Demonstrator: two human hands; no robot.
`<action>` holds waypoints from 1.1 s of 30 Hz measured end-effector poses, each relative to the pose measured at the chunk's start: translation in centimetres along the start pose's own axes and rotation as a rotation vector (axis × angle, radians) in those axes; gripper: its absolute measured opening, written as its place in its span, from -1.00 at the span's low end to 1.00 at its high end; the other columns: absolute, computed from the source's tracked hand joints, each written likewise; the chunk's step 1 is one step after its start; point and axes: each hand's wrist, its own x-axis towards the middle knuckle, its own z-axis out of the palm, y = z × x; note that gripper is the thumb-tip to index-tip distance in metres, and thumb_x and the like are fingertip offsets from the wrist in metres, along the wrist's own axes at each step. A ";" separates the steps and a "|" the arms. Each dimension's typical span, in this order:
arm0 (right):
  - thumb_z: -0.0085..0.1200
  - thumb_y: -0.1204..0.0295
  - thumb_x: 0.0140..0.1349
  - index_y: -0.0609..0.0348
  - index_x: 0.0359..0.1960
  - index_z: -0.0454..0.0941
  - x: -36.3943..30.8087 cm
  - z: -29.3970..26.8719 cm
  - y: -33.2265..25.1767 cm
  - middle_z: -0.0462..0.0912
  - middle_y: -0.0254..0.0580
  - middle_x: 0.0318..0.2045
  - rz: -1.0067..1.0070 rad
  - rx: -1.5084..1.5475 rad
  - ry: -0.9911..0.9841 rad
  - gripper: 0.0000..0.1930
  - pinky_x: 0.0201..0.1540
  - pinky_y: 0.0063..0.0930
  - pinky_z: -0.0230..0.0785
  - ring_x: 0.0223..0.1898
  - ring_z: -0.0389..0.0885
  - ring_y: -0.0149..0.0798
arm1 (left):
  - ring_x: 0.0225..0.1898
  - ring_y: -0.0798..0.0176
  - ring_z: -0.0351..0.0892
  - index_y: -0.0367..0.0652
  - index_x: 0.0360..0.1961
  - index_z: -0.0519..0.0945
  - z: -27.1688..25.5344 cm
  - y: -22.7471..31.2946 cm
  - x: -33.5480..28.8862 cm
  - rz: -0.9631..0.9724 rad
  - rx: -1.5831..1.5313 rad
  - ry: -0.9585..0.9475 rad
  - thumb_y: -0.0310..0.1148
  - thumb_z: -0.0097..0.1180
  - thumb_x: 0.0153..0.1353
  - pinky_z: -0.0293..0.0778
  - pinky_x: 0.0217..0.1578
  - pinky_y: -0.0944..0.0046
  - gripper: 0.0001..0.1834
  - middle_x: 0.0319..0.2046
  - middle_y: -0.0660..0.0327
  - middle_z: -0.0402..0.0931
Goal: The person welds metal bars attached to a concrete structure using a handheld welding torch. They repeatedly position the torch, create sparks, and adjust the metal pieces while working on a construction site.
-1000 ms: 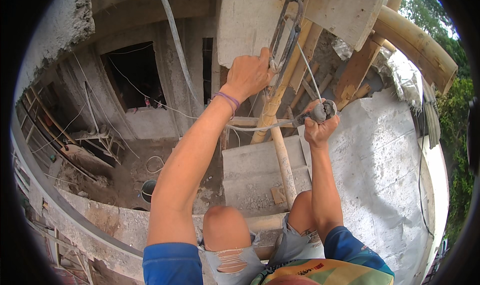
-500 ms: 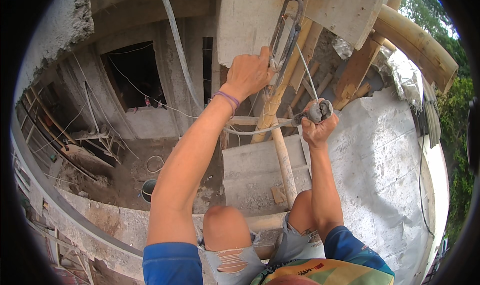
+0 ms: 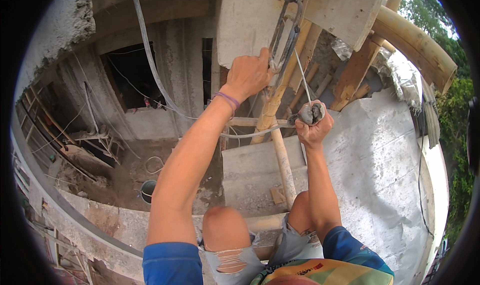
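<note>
Grimy, dk-blotched, round-ended gry tool (image 3: 306, 116) in clenched R hand (image 3: 316, 130); L hand (image 3: 247, 76) curled at metal bars (image 3: 290, 42), hold unclear

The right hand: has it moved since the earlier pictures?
Yes. The right hand has shifted slightly left, closer to the slanting bamboo pole.

Matt metal bars (image 3: 291, 39), smooth bamboo (image 3: 417, 42)

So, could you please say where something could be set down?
The silvery sheet has a bare stretch between the right hand and the black cable, though its slope is unclear. Metal bars and a bamboo pole crowd the left hand.
</note>
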 end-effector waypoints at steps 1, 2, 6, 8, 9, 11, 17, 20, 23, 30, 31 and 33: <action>0.23 -0.33 0.04 0.25 -0.53 0.48 0.0 0.0 0.0 0.47 -0.35 -0.65 0.088 0.125 0.014 -0.27 -0.59 -0.58 0.26 -0.63 0.45 -0.48 | -0.59 -0.11 0.60 -0.27 -0.14 0.41 0.0 0.0 0.0 0.006 0.004 0.008 -0.24 0.14 0.13 0.48 -0.54 0.00 -0.62 -0.69 0.01 0.53; 0.24 -0.32 0.04 0.25 -0.53 0.48 0.0 -0.1 0.1 0.47 -0.36 -0.64 0.172 0.250 0.027 -0.28 -0.59 -0.57 0.26 -0.63 0.45 -0.47 | -0.59 -0.10 0.60 -0.27 -0.14 0.41 0.0 0.0 0.0 0.011 0.008 0.018 -0.23 0.14 0.13 0.48 -0.54 0.01 -0.62 -0.69 0.01 0.53; 0.31 -0.27 0.01 0.24 -0.51 0.50 -0.2 -0.7 0.3 0.49 -0.39 -0.62 0.479 0.693 0.112 -0.32 -0.57 -0.55 0.28 -0.63 0.44 -0.45 | -0.59 -0.10 0.59 -0.28 -0.14 0.40 0.1 0.0 0.1 -0.004 0.012 -0.023 -0.22 0.14 0.15 0.48 -0.55 0.00 -0.61 -0.69 0.02 0.53; 0.27 -0.29 0.03 0.24 -0.49 0.48 -0.3 -0.7 0.2 0.49 -0.35 -0.62 0.272 0.354 0.033 -0.30 -0.56 -0.55 0.29 -0.63 0.45 -0.42 | -0.59 -0.10 0.59 -0.28 -0.14 0.41 0.1 0.0 0.0 -0.005 0.002 -0.013 -0.21 0.14 0.15 0.48 -0.55 0.00 -0.61 -0.69 0.02 0.53; 0.25 -0.31 0.04 0.24 -0.47 0.47 -0.3 -0.7 0.2 0.49 -0.33 -0.62 0.153 0.209 0.005 -0.29 -0.56 -0.54 0.30 -0.63 0.45 -0.41 | -0.59 -0.10 0.59 -0.28 -0.14 0.41 0.1 0.0 -0.1 -0.008 0.004 -0.010 -0.21 0.14 0.15 0.48 -0.55 0.00 -0.61 -0.69 0.02 0.53; 0.21 -0.32 0.06 0.25 -0.44 0.46 -0.1 -0.8 0.2 0.49 -0.28 -0.62 0.011 -0.038 -0.066 -0.28 -0.56 -0.54 0.32 -0.62 0.47 -0.41 | -0.59 -0.10 0.59 -0.28 -0.14 0.41 0.1 0.0 -0.1 -0.005 -0.012 -0.007 -0.21 0.14 0.15 0.47 -0.55 0.00 -0.61 -0.69 0.02 0.53; 0.30 -0.23 0.05 0.27 -0.38 0.47 0.2 -1.2 -0.1 0.50 -0.24 -0.61 0.461 0.706 0.079 -0.32 -0.58 -0.53 0.33 -0.59 0.52 -0.42 | -0.59 -0.11 0.59 -0.27 -0.16 0.40 0.1 0.0 0.0 -0.001 -0.019 0.000 -0.22 0.13 0.16 0.46 -0.56 0.00 -0.64 -0.69 0.01 0.52; 0.29 -0.26 0.04 0.27 -0.40 0.47 -0.1 -1.2 -0.4 0.51 -0.24 -0.61 0.256 0.314 -0.026 -0.31 -0.58 -0.53 0.32 -0.59 0.50 -0.44 | -0.59 -0.11 0.58 -0.27 -0.17 0.40 0.1 0.0 -0.1 -0.005 -0.011 -0.004 -0.22 0.13 0.17 0.46 -0.55 0.00 -0.64 -0.69 0.00 0.52; 0.28 -0.27 0.04 0.27 -0.41 0.48 -0.2 -0.9 -0.4 0.50 -0.26 -0.61 -0.019 -0.093 -0.076 -0.30 -0.59 -0.54 0.29 -0.60 0.48 -0.45 | -0.59 -0.11 0.58 -0.27 -0.17 0.41 0.1 0.0 -0.1 -0.003 -0.010 0.006 -0.22 0.12 0.17 0.46 -0.55 0.01 -0.65 -0.69 0.01 0.52; 0.33 -0.26 -0.02 0.26 -0.47 0.48 -0.3 -1.6 -0.1 0.46 -0.38 -0.61 0.397 0.493 0.042 -0.30 -0.55 -0.54 0.29 -0.62 0.42 -0.45 | -0.59 -0.10 0.61 -0.31 -0.17 0.41 -0.1 0.1 0.0 0.004 0.008 -0.013 -0.33 0.09 0.12 0.52 -0.54 0.01 -0.68 -0.68 0.00 0.56; 0.34 -0.24 -0.02 0.26 -0.48 0.48 -0.3 -1.5 0.1 0.46 -0.38 -0.62 0.247 0.328 0.015 -0.32 -0.55 -0.53 0.29 -0.62 0.42 -0.44 | -0.59 -0.10 0.62 -0.31 -0.16 0.42 -0.2 0.0 0.2 0.080 0.072 0.100 -0.32 0.10 0.11 0.53 -0.53 0.02 -0.67 -0.67 -0.01 0.56; 0.36 -0.20 -0.02 0.24 -0.49 0.49 -0.8 -1.4 0.5 0.46 -0.37 -0.62 -0.044 0.010 -0.037 -0.36 -0.54 -0.53 0.29 -0.63 0.41 -0.43 | -0.58 -0.11 0.62 -0.30 -0.15 0.43 -0.3 0.2 -0.1 0.003 0.011 0.007 -0.31 0.10 0.10 0.53 -0.52 0.02 -0.66 -0.67 -0.01 0.56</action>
